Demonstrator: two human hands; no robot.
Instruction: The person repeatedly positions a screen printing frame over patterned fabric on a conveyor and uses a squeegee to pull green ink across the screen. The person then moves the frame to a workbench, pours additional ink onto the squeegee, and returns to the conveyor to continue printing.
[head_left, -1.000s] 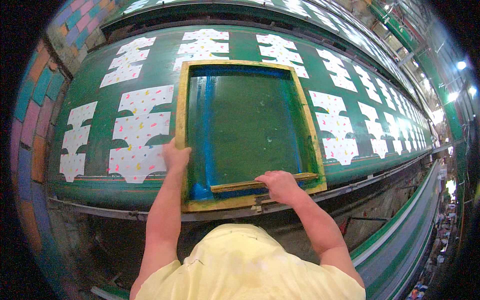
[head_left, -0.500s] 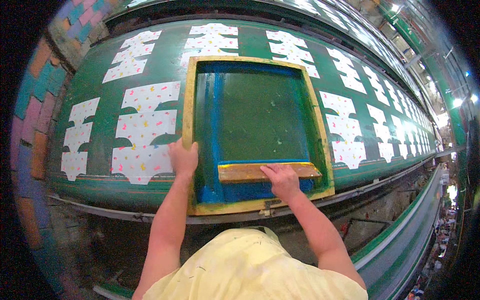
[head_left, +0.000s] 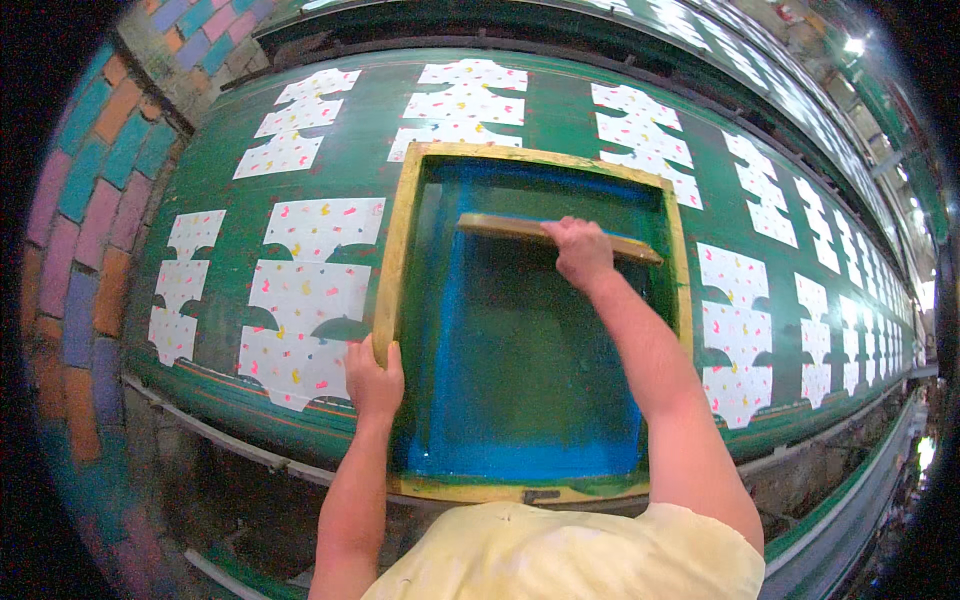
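Already printed cloths (head_left: 308, 287) are flanking the frame (head_left: 396, 270); left hand (head_left: 375, 381) is clasping it, right hand (head_left: 584, 252) gripping a far-end board (head_left: 502, 230).

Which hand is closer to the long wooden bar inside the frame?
The right hand: it grips the wooden bar. The left hand is lower and farther left, at the left side of the frame.

The only view is from the person's head, through the left of two side-by-side fisheye cameras. It faces steeply down and forward, with the yellow shirt (head_left: 560, 555) nearest and the framed screen (head_left: 530, 345) within arm's reach near the middle. Its wide sweep takes in the brick wall (head_left: 95, 230) at left and the tabletop (head_left: 560, 115) receding to far right.
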